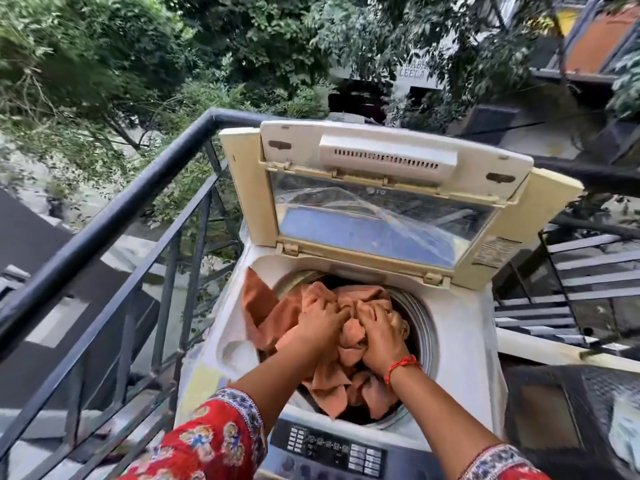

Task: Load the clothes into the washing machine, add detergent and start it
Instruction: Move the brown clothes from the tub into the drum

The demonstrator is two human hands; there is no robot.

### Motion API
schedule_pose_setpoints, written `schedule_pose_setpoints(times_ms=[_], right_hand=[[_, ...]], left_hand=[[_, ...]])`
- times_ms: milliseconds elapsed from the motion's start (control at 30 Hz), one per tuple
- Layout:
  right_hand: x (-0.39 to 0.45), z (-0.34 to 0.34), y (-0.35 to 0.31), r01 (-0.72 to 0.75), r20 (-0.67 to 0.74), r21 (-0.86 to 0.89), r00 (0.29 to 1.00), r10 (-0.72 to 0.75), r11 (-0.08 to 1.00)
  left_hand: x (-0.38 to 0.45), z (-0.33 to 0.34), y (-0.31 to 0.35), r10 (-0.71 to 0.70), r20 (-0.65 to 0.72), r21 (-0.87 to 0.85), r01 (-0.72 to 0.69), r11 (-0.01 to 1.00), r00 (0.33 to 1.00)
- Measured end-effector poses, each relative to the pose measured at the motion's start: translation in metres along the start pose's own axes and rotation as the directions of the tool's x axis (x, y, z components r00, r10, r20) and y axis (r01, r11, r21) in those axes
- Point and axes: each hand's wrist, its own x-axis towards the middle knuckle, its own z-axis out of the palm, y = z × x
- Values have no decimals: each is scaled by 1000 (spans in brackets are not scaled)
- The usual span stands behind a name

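Here, the left hand [320, 323] and right hand [382, 336] pressed into the orange cloth [332, 372] bunched in the washing machine [460, 344] drum, fingers curled, gripping the fabric; lid [391, 188] stood raised.

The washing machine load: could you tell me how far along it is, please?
Done: the lid stands open and orange cloth fills the drum. In hand: the left hand and right hand push it down, though one end hangs over the rim on the left. Left: tuck that in, add detergent (none is visible), close the lid and start at the control panel.
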Motion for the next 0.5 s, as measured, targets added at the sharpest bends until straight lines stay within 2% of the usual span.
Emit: schedule_pose_setpoints(times_ms=[233, 367, 500], right_hand=[[12, 5, 8, 62, 130, -10, 990, -61, 998], [16, 8, 5, 76, 103, -30, 992, -73, 997], [15, 6, 4, 78, 109, -11, 991, -76, 997]], left_hand=[[11, 11, 5, -10, -9, -14, 10, 1000, 1000], [20, 7, 4, -28, -64, -58, 25, 998, 998], [21, 4, 1, -13, -48, -42, 11, 999, 999]])
